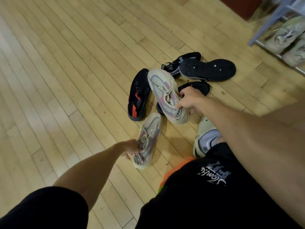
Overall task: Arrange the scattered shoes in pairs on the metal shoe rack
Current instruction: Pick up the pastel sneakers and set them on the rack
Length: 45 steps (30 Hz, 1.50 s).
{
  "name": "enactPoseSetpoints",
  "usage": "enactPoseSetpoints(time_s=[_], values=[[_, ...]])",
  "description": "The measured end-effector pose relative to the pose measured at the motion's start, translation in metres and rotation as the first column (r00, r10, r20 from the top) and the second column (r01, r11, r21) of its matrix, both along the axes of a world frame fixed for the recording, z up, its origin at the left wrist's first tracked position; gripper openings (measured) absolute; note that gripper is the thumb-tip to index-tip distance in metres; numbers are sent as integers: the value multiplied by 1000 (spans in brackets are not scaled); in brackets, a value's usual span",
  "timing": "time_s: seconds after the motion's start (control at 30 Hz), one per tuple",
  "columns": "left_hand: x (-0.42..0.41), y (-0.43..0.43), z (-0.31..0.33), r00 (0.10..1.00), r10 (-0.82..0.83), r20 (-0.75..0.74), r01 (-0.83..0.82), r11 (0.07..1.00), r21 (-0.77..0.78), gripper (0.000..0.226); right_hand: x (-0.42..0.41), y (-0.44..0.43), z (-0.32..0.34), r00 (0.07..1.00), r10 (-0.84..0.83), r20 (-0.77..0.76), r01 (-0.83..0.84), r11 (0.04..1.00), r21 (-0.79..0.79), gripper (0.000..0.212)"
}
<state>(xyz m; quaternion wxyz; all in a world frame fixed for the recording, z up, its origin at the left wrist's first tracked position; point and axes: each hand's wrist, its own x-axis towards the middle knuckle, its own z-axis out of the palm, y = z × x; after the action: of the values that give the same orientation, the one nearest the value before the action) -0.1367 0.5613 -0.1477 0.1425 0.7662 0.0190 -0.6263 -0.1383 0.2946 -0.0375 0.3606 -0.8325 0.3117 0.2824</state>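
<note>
Wooden floor (66, 80) below: left hand (130, 149) grips the near beige sneaker (149, 138), right hand (189, 100) grips the far beige sneaker (163, 90); best lifted together, toes level, toward the shoe rack (264, 27).

At the upper right, the metal shoe rack (264, 27) was blurred and cut by the frame edge. A black shoe (198, 87) lay mostly hidden under the right hand (189, 100) and its pale shoe (165, 93).
</note>
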Motion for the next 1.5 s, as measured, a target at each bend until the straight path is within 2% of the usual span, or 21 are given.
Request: enactPoseSetpoints(time_s=[0.1, 0.2, 0.4, 0.57, 0.67, 0.77, 0.93, 1.07, 1.13, 1.23, 1.33, 1.4, 1.5], values=[[3, -1, 15, 990, 125, -70, -127, 991, -37, 40, 0, -3, 5, 998, -46, 36, 44, 998, 43, 64], [9, 5, 33, 979, 183, -86, -190, 979, -73, 44, -2, -5, 9, 992, -104, 72, 96, 990, 103, 63], [36, 7, 78, 941, 339, 17, -324, 913, -247, 52, -8, -13, 19, 964, -231, 134, 197, 953, 230, 52], [72, -48, 121, 925, 355, 131, -282, 877, -389, 43, -4, -49, 44, 895, -420, 149, 361, 880, 307, 55], [94, -106, 148, 946, 290, 145, -193, 863, -467, 49, 1, -91, 64, 831, -541, 133, 472, 811, 347, 58], [112, -173, 171, 948, 251, 193, -121, 851, -511, 46, -6, -138, 91, 760, -635, 139, 567, 752, 337, 57], [116, -292, 205, 953, 151, 263, 24, 827, -562, 18, -43, -217, 128, 622, -761, 185, 704, 647, 294, 49], [108, -378, 217, 943, 78, 323, 127, 813, -568, 34, -74, -267, 140, 548, -814, 193, 774, 581, 251, 39], [102, -417, 219, 943, 54, 327, 156, 798, -582, 44, -85, -289, 142, 501, -839, 212, 806, 541, 238, 26], [95, -469, 220, 953, 30, 300, 170, 769, -616, 45, -93, -323, 139, 409, -875, 259, 845, 470, 253, 12], [94, -519, 215, 954, 21, 299, 182, 751, -634, 46, -93, -359, 130, 315, -908, 276, 861, 396, 319, 12], [97, -550, 207, 950, 23, 311, 194, 737, -648, 52, -92, -384, 124, 288, -917, 275, 867, 372, 331, 9], [105, -594, 198, 942, 41, 332, 205, 715, -669, 62, -89, -422, 110, 231, -934, 272, 865, 325, 382, 23]])
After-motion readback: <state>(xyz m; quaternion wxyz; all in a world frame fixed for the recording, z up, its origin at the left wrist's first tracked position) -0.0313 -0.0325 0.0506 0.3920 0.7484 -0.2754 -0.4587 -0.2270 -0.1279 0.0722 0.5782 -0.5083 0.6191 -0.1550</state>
